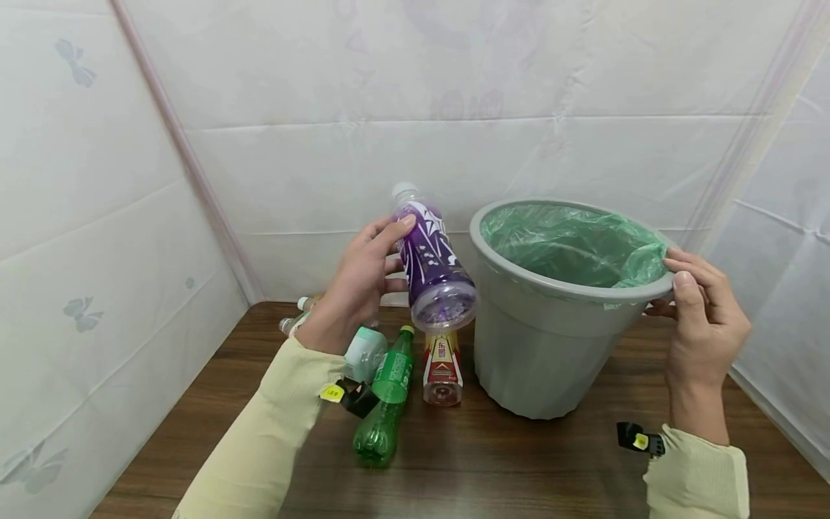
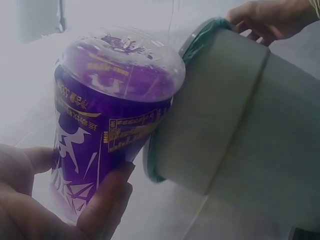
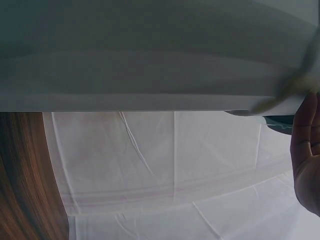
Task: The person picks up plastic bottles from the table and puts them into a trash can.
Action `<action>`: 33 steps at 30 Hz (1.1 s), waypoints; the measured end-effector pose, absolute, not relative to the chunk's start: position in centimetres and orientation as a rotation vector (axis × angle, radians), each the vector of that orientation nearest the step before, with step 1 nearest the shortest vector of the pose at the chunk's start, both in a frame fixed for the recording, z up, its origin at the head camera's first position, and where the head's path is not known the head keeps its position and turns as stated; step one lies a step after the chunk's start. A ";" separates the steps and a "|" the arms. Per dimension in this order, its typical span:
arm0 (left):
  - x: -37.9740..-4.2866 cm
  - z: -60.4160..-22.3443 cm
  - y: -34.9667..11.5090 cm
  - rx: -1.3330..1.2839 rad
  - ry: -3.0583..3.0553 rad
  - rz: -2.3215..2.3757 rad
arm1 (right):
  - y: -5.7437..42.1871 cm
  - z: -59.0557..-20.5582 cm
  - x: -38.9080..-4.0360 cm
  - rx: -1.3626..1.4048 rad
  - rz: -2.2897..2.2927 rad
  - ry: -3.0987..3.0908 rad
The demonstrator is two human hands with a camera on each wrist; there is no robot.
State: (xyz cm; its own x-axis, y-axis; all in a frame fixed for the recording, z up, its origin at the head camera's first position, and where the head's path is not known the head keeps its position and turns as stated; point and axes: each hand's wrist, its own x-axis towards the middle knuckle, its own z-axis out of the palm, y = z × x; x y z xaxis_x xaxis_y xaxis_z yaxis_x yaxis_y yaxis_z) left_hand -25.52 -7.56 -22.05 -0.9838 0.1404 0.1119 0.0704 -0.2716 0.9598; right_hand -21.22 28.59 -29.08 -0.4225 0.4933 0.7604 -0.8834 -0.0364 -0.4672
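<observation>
My left hand (image 1: 363, 277) grips a clear plastic bottle (image 1: 431, 263) with a purple label and a white cap. The bottle is raised above the table, tilted, its base toward me and close to the left side of a grey trash bin (image 1: 545, 346). In the left wrist view the bottle (image 2: 110, 105) shows its base upward, thumb and fingers around the label. A green bag (image 1: 570, 241) lines the bin. At the bin's right rim, my right hand (image 1: 710, 321) pinches the edge, thumb outside. The right wrist view has this hand (image 3: 307, 150) at its right border, beside the bin wall.
On the brown wooden table (image 1: 473, 476) lie a green bottle (image 1: 387, 404) and a bottle with a red and yellow label (image 1: 443, 367). A clear bottle with a pale label (image 1: 365, 353) and others lie behind my left wrist. White fabric walls (image 1: 389, 166) enclose the table.
</observation>
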 end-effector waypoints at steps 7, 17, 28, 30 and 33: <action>-26.0 -20.9 -5.7 0.319 1.850 2.448 | 28.6 -29.1 -21.2 0.483 1.673 -1.180; -26.6 -19.6 -3.5 0.308 1.793 2.461 | 28.7 -29.1 -21.1 0.477 1.671 -1.182; -27.2 -18.3 -1.5 0.330 1.714 2.461 | 28.7 -29.0 -21.1 0.480 1.673 -1.182; -27.3 -18.1 -1.1 0.328 1.696 2.460 | 28.7 -29.0 -21.1 0.481 1.671 -1.183; -27.5 -18.0 -0.6 0.312 1.681 2.460 | 28.7 -29.0 -21.1 0.479 1.670 -1.186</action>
State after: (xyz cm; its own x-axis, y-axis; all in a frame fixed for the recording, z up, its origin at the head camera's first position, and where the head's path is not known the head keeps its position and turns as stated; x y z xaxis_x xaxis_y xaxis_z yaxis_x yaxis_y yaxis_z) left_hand -27.46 -0.55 -17.96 -0.9678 0.2358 0.0885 -0.0032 -0.3628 0.9319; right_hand -21.10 28.70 -29.02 -0.4295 0.4904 0.7583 -0.8775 -0.0281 -0.4788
